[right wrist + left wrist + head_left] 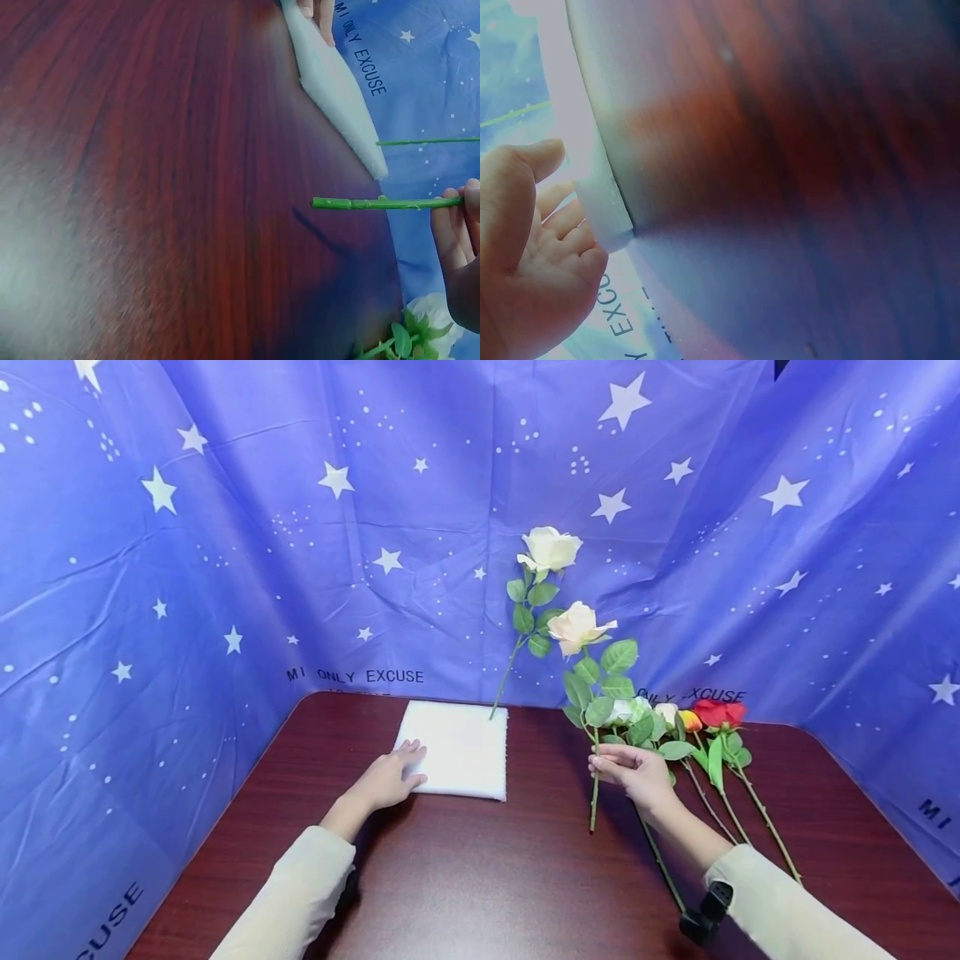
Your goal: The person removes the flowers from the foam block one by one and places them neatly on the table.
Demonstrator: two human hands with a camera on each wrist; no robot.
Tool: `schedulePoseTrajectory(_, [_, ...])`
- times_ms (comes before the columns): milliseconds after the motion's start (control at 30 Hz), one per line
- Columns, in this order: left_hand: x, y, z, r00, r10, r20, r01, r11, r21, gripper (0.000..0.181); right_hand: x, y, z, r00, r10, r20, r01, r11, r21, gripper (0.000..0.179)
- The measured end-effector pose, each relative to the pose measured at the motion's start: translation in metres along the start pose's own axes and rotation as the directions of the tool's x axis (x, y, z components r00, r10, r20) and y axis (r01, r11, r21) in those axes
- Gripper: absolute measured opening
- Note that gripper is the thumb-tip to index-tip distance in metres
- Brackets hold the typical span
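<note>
My right hand (637, 774) pinches the green stem (367, 203) of a pale pink rose (577, 628), held upright above the table with its cut lower end hanging free. My left hand (387, 777) rests at the left side of a white foam block (457, 752), fingers and thumb touching it. A white rose (551, 552) stands in the foam's far right corner, leaning slightly right. In the left wrist view, the left thumb and fingers (570, 225) lie against the foam's edge.
Right of the held rose, several flowers lie on the dark red wooden table (480, 868), among them a red rose (720, 713) and an orange-yellow flower (689, 721). Their stems reach toward the front under my right forearm. A blue star-patterned curtain (420, 527) hangs around the table.
</note>
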State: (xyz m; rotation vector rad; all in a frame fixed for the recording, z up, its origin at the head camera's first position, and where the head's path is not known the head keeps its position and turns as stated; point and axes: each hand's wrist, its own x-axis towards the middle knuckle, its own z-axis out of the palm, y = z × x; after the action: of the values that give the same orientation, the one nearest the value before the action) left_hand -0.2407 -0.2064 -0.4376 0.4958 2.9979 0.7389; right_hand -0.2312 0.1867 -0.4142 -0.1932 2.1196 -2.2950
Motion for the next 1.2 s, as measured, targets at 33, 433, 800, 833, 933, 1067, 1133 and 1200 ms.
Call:
schedulePoseTrajectory(33, [0.000,0.000,0.000,1.000,0.001,-0.001,-0.001,1.000,-0.001,0.053,-0.001,0.000,-0.002,1.000,0.010,-0.003,-0.010,1.000,-0.012,0.021])
schedulePoseTrajectory(433, [0.001,-0.001,0.001,1.000,-0.017,0.000,0.017,1.000,-0.016,0.053,-0.017,0.004,-0.022,0.997,0.072,0.013,-0.070,0.990,-0.122,0.025])
schedulePoseTrajectory(800, [0.001,0.001,0.001,1.000,-0.022,0.000,0.022,0.999,-0.031,0.053,-0.031,0.010,-0.031,0.986,0.169,-0.005,-0.166,0.964,-0.206,0.041])
schedulePoseTrajectory(833, [0.001,0.001,0.001,1.000,-0.022,0.001,0.022,0.999,-0.029,0.053,-0.032,0.011,-0.032,0.984,0.181,-0.002,-0.177,0.962,-0.207,0.042])
schedulePoseTrajectory(933, [0.001,0.001,0.002,1.000,-0.030,0.004,0.030,0.999,-0.027,0.054,-0.035,0.013,-0.035,0.976,0.217,0.029,-0.208,0.961,-0.183,0.040])
schedulePoseTrajectory(1067, [0.000,0.002,0.002,0.999,-0.037,0.003,0.037,0.999,-0.030,0.054,-0.037,0.015,-0.039,0.961,0.266,0.076,-0.249,0.952,-0.175,0.040])
schedulePoseTrajectory(1133, [0.000,0.002,0.002,0.999,-0.036,0.001,0.036,0.999,-0.031,0.054,-0.038,0.016,-0.041,0.954,0.285,0.088,-0.265,0.945,-0.190,0.040])
schedulePoseTrajectory(1200, [0.000,0.003,0.002,0.999,-0.034,0.000,0.034,0.999,-0.032,0.054,-0.039,0.016,-0.044,0.950,0.299,0.095,-0.274,0.938,-0.211,0.040])
